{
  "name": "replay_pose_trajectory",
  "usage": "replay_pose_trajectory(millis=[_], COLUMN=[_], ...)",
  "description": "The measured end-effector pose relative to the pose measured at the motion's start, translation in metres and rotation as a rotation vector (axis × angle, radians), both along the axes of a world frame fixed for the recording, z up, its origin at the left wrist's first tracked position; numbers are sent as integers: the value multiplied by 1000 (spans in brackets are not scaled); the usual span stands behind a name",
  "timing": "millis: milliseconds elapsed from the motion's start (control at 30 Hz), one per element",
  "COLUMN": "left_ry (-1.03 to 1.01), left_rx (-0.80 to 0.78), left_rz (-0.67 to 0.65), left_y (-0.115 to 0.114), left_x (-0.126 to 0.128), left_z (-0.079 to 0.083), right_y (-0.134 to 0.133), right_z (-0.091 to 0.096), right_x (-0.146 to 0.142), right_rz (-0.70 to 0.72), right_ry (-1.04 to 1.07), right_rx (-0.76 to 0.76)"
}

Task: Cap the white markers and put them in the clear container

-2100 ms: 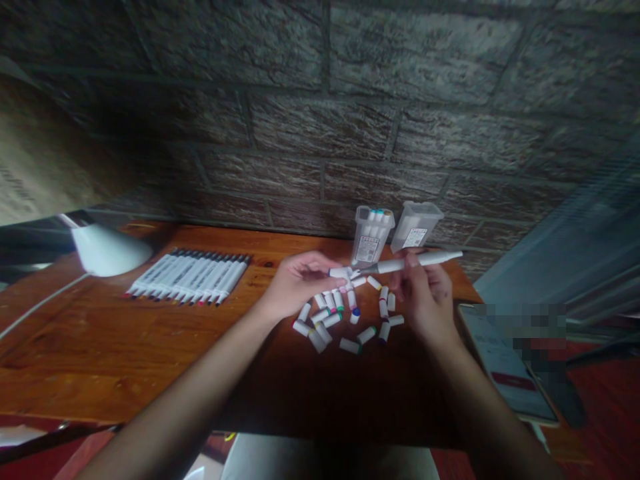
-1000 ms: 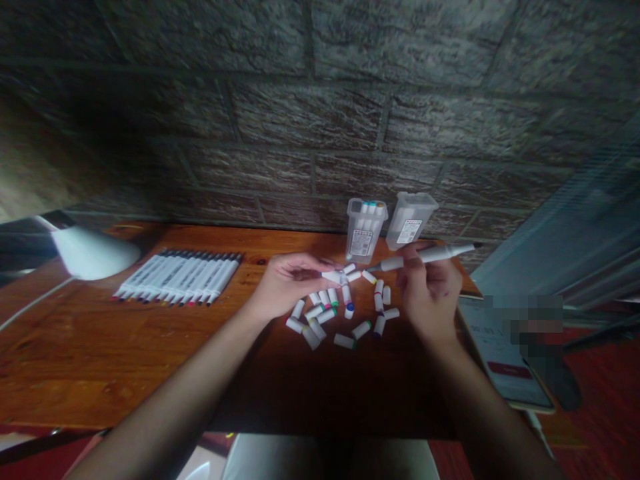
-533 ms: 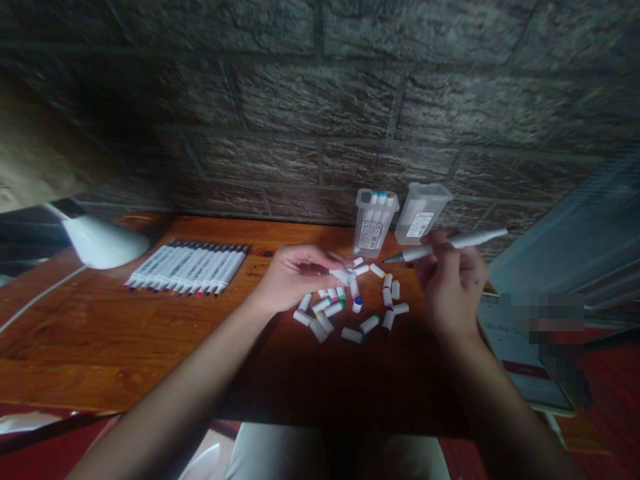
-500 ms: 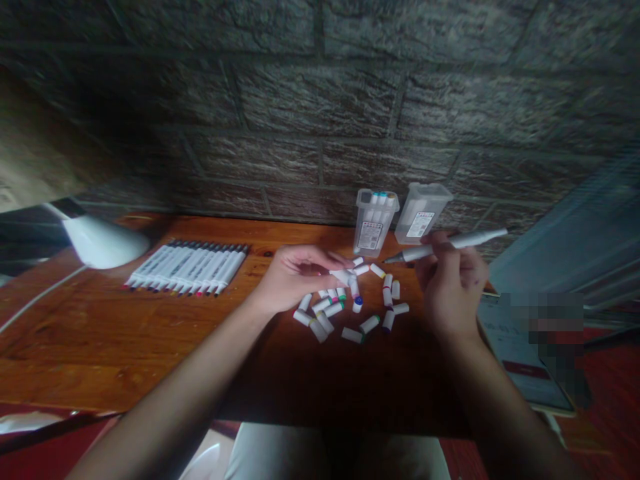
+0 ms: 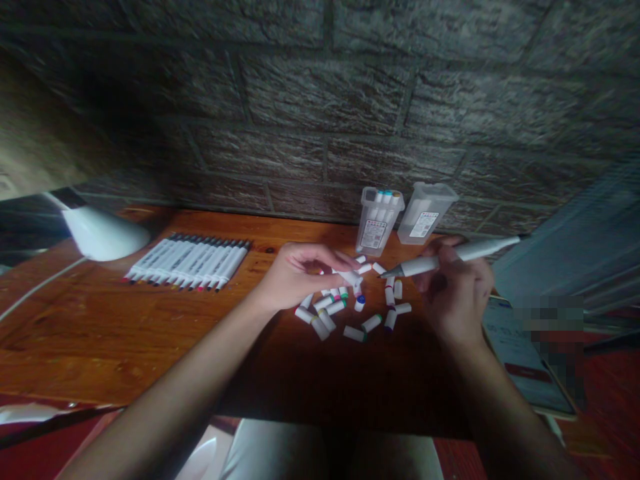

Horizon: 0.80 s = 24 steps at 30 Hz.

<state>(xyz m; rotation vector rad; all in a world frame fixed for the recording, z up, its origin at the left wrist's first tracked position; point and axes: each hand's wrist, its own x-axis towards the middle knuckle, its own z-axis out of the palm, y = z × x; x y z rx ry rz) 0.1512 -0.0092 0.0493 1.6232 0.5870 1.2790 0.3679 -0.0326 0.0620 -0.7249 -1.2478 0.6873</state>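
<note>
My right hand [image 5: 457, 293] grips a white uncapped marker [image 5: 450, 257], its dark tip pointing left toward my other hand. My left hand [image 5: 295, 273] pinches a small white cap [image 5: 350, 276] between thumb and fingers, just above a scatter of loose white caps with coloured ends [image 5: 350, 310] on the wooden desk [image 5: 100, 333]. The marker tip and the held cap sit a few centimetres apart.
A row of several capped markers [image 5: 187, 261] lies at the left. A white lamp base [image 5: 103, 233] with cord stands far left. Two clear marker boxes [image 5: 379, 219] [image 5: 425, 213] stand against the brick wall. A booklet [image 5: 525, 353] lies at the right.
My right hand drifted right and slightly down with the marker, its tip tilting lower toward the cap. My left hand stayed over the caps, holding its cap.
</note>
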Motion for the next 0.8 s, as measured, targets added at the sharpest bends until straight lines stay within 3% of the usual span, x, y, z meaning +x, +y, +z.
replay_pose_trajectory(millis=[133, 567, 800], left_ry=[72, 77, 77], left_rx=[-7, -80, -60], left_rz=[25, 91, 49], left_y=[1, 2, 1], left_x=[1, 1, 3], left_z=[-1, -5, -6], right_y=[-7, -8, -8], right_z=[2, -5, -2], right_x=[-3, -3, 3], right_rz=[91, 61, -113], right_ry=[-116, -328, -371], right_rx=[-17, 106, 122])
